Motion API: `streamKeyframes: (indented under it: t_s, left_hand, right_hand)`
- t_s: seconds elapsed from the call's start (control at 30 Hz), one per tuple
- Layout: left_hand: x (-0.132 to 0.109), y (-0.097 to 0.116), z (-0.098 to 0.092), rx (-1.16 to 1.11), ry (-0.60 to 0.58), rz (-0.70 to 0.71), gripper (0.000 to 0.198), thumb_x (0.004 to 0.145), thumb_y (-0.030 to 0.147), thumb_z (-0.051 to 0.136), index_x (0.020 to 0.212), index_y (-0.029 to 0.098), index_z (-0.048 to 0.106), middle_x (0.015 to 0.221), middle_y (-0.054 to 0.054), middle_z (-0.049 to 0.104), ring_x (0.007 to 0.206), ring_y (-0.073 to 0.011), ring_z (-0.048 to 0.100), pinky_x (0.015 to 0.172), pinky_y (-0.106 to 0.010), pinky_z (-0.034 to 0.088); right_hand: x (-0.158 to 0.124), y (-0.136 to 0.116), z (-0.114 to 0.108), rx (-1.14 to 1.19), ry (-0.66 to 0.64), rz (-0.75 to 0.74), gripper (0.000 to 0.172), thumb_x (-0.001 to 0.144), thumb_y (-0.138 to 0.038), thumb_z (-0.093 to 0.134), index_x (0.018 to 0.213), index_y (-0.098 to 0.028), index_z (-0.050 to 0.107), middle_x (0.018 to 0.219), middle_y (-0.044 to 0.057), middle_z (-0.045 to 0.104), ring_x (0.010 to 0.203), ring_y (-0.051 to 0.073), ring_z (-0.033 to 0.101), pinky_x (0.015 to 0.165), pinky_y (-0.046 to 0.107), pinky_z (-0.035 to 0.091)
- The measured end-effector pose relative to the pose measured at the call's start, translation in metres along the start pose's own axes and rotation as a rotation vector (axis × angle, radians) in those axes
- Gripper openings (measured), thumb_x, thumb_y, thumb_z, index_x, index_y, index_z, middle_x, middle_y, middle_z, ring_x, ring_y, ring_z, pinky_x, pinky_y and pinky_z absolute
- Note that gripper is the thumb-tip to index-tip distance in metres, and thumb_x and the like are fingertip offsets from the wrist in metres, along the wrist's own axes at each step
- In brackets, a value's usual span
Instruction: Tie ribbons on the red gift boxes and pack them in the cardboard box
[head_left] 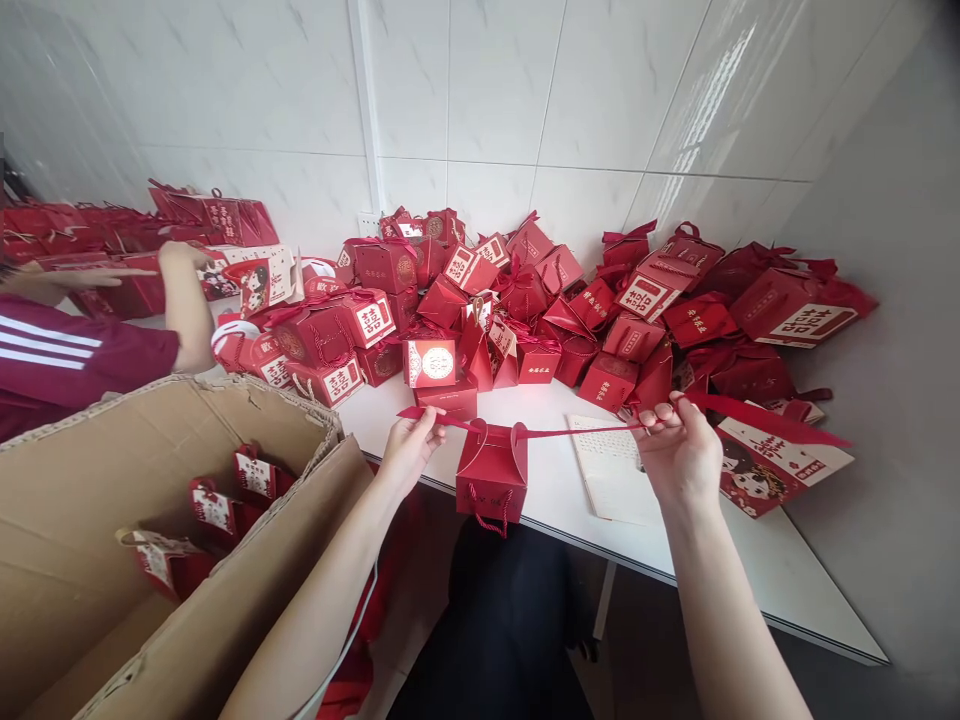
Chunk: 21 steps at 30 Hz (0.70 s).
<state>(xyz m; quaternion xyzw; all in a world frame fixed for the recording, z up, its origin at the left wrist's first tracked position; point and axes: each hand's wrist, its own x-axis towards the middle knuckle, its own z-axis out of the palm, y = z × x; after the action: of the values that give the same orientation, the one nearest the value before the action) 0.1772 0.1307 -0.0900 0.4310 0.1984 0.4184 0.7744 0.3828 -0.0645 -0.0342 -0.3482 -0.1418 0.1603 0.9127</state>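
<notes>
A small red gift box (491, 475) with a twisted cord handle on its front stands at the table's near edge. A red ribbon (574, 433) runs through the loops at its top and is drawn out to both sides. My left hand (411, 450) pinches the ribbon's left end, to the left of the box. On the right, my right hand (681, 450) is closed on the ribbon's longer side, whose tail trails off past the fingers. Both hands are a little above the tabletop, apart from the box itself.
Many red gift boxes (375, 265) are heaped along the wall. A notebook (607, 470) lies on the white table (780, 560) beside my right hand. At left stands an open cardboard carton (300, 510) with several boxes inside. Beyond it, another person's arm (187, 300) reaches over the table.
</notes>
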Motion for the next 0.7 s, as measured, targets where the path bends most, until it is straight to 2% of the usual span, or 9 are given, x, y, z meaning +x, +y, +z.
streamKeyframes:
  t_s: [0.13, 0.27, 0.4, 0.57, 0.7]
  left_hand:
    - [0.003, 0.008, 0.001, -0.019, -0.039, 0.022, 0.035, 0.057, 0.042, 0.078, 0.068, 0.012, 0.064, 0.056, 0.002, 0.053, 0.049, -0.0056, 0.048, 0.049, -0.019, 0.043]
    - [0.007, 0.020, 0.001, -0.044, -0.149, 0.092, 0.032, 0.059, 0.040, 0.077, 0.066, 0.012, 0.064, 0.057, 0.001, 0.055, 0.050, -0.0058, 0.049, 0.052, -0.020, 0.045]
    - [0.010, 0.034, 0.003, -0.076, -0.135, 0.172, 0.031, 0.058, 0.038, 0.079, 0.061, 0.013, 0.062, 0.062, 0.001, 0.057, 0.055, -0.0063, 0.052, 0.056, -0.019, 0.047]
    - [0.012, 0.052, 0.008, -0.104, -0.114, 0.182, 0.025, 0.066, 0.035, 0.074, 0.064, 0.014, 0.061, 0.061, 0.003, 0.055, 0.040, -0.0012, 0.040, 0.041, -0.015, 0.037]
    - [0.014, 0.068, 0.010, -0.094, -0.141, 0.216, 0.024, 0.067, 0.035, 0.073, 0.066, 0.013, 0.062, 0.058, 0.005, 0.051, 0.038, 0.0001, 0.038, 0.039, -0.013, 0.035]
  right_hand:
    - [-0.002, 0.010, -0.017, 0.027, 0.075, 0.122, 0.022, 0.057, -0.025, 0.073, 0.070, -0.017, 0.058, 0.056, -0.006, 0.052, 0.054, 0.008, 0.054, 0.054, 0.020, 0.050]
    - [-0.007, 0.021, -0.029, 0.042, 0.062, 0.181, 0.033, 0.051, -0.030, 0.080, 0.073, -0.019, 0.059, 0.060, -0.007, 0.054, 0.058, 0.009, 0.056, 0.058, 0.022, 0.052]
    - [-0.013, 0.023, -0.028, 0.024, -0.026, 0.191, 0.034, 0.050, -0.036, 0.082, 0.072, -0.020, 0.060, 0.060, -0.006, 0.054, 0.061, 0.010, 0.057, 0.060, 0.024, 0.053]
    - [-0.014, 0.024, -0.016, -0.040, -0.194, 0.144, 0.023, 0.059, -0.034, 0.077, 0.072, -0.021, 0.062, 0.065, -0.004, 0.056, 0.067, 0.012, 0.058, 0.064, 0.025, 0.051]
    - [-0.007, 0.027, -0.002, -0.103, -0.346, 0.096, 0.017, 0.065, -0.034, 0.073, 0.073, -0.023, 0.064, 0.068, -0.003, 0.056, 0.065, 0.011, 0.057, 0.058, 0.023, 0.049]
